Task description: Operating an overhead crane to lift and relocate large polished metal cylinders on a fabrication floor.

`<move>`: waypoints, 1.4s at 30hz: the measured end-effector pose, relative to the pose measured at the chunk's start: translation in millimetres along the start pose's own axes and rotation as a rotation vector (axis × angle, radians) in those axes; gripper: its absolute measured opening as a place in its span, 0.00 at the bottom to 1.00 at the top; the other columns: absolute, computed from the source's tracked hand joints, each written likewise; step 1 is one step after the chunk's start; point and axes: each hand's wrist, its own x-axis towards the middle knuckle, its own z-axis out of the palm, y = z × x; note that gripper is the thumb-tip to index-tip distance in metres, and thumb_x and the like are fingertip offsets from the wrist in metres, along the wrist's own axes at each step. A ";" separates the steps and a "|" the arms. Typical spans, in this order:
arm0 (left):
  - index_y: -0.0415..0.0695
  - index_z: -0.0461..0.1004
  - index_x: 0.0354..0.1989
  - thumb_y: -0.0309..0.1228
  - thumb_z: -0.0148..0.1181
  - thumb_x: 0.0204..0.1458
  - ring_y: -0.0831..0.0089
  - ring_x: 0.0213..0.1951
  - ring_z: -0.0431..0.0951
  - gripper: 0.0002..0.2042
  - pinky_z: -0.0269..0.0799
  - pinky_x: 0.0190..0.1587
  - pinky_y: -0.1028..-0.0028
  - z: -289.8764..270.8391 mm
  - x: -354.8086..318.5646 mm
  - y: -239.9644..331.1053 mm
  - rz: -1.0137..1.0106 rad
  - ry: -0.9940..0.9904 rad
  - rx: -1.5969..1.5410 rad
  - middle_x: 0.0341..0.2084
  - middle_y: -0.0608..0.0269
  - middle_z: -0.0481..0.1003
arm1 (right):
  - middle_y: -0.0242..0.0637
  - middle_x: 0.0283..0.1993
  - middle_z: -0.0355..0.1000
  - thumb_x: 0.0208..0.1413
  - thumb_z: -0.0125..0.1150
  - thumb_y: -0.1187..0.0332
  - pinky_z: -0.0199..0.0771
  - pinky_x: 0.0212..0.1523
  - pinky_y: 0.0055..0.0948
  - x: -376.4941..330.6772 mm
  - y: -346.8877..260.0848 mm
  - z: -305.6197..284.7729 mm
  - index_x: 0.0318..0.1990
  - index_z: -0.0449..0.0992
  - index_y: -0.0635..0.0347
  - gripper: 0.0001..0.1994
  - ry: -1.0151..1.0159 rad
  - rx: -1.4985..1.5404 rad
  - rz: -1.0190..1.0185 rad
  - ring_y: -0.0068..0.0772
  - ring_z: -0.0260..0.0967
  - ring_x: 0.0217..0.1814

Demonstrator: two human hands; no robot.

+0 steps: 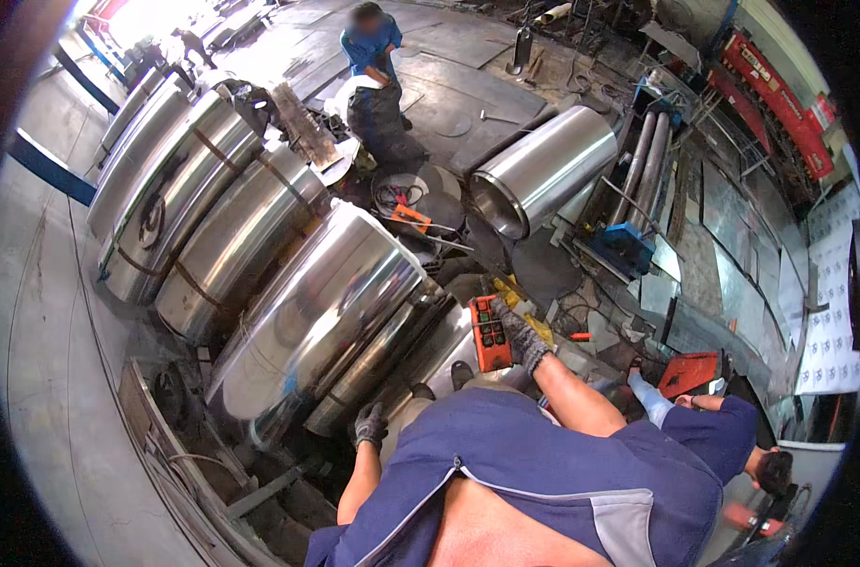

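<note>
My right hand (520, 337), in a grey knit glove, grips an orange crane remote control (491, 335) with dark buttons in front of my body. Yellow material (522, 307) lies just beyond it. Lower and to the left, my left hand (370, 425) hangs by my side in a similar glove. Its fingers look loosely apart, with nothing seen in them. Nearest to that hand is a narrow shiny metal roll (378, 364), and beside this stands a large polished steel coil (321, 302).
More strapped steel coils (241, 231) line the left. A hollow metal cylinder (553, 165) lies ahead, near a blue-framed rolling machine (628, 236). One person in blue (368, 52) stands at the back; another person (713, 430) bends at the right. Tools and scraps litter the floor.
</note>
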 end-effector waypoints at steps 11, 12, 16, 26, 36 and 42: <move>0.48 0.73 0.59 0.43 0.66 0.58 0.71 0.20 0.72 0.24 0.65 0.19 0.70 -19.7 0.0 -30.5 0.077 -0.077 0.005 0.25 0.62 0.74 | 0.26 0.32 0.81 0.63 0.56 0.36 0.82 0.30 0.38 7.8 -12.3 2.6 0.43 0.81 0.43 0.23 -0.036 0.104 -0.090 0.29 0.78 0.26; 0.48 0.73 0.59 0.44 0.65 0.57 0.71 0.20 0.72 0.24 0.66 0.19 0.69 -21.4 -0.8 -31.9 0.130 -0.095 0.109 0.24 0.62 0.74 | 0.27 0.34 0.82 0.63 0.56 0.36 0.83 0.33 0.38 13.5 -12.8 -2.4 0.45 0.81 0.43 0.23 -0.014 0.066 -0.114 0.28 0.79 0.30; 0.48 0.75 0.57 0.47 0.65 0.57 0.71 0.18 0.69 0.24 0.63 0.19 0.70 -16.8 -5.0 -25.0 0.057 -0.026 -0.070 0.21 0.64 0.72 | 0.30 0.37 0.82 0.63 0.57 0.36 0.85 0.35 0.40 19.6 -24.5 -15.0 0.48 0.81 0.43 0.23 -0.134 0.094 -0.207 0.29 0.80 0.33; 0.50 0.71 0.62 0.42 0.69 0.57 0.70 0.24 0.75 0.26 0.65 0.19 0.73 -13.8 -5.4 -18.0 0.077 -0.029 -0.022 0.34 0.63 0.77 | 0.25 0.33 0.80 0.65 0.57 0.39 0.82 0.30 0.36 9.4 -68.5 14.4 0.43 0.80 0.40 0.19 0.032 0.074 -0.270 0.26 0.77 0.29; 0.52 0.69 0.65 0.46 0.68 0.56 0.68 0.28 0.76 0.30 0.70 0.24 0.67 -25.2 -4.9 -31.8 0.124 -0.041 0.004 0.39 0.61 0.78 | 0.35 0.44 0.80 0.64 0.60 0.44 0.85 0.50 0.44 1.4 -63.7 15.4 0.56 0.76 0.50 0.23 -0.270 0.124 -0.272 0.35 0.81 0.43; 0.49 0.69 0.65 0.46 0.66 0.56 0.65 0.30 0.78 0.29 0.71 0.24 0.65 -18.3 -15.6 -5.5 0.041 -0.033 0.014 0.42 0.57 0.78 | 0.33 0.50 0.79 0.55 0.73 0.65 0.80 0.56 0.47 -30.5 -62.1 29.0 0.60 0.74 0.52 0.24 -0.281 0.173 -0.354 0.36 0.78 0.52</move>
